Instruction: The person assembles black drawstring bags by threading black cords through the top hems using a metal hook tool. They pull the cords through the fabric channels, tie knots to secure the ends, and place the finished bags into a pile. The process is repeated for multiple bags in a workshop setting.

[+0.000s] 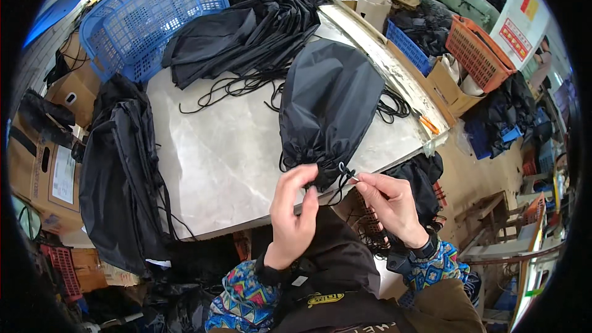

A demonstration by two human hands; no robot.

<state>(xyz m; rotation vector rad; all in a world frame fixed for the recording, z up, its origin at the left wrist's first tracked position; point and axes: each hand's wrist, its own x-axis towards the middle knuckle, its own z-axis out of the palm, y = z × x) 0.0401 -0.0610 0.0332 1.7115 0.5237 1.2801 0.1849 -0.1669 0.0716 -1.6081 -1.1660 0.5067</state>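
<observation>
A black drawstring bag [330, 95] lies on the pale table, its gathered mouth toward me and cords trailing from it. My left hand [292, 209] is curled at that mouth, with the index fingertip and thumb against the bunched fabric. Just right of the mouth, my right hand [391, 203] pinches a small thin metal piece with a looped end [343, 168]. Black cord passes by this loop. Its exact kind is too small to make out, and the fingers cover its lower end.
A heap of black bags [246, 31] with loose cords covers the table's far side, beside a blue plastic basket [154, 18]. More black bags [120, 172] hang over the left edge. Orange-handled snips [430, 124] lie at the right edge. Cardboard boxes [55, 179] stand left; an orange crate [478, 52] stands right.
</observation>
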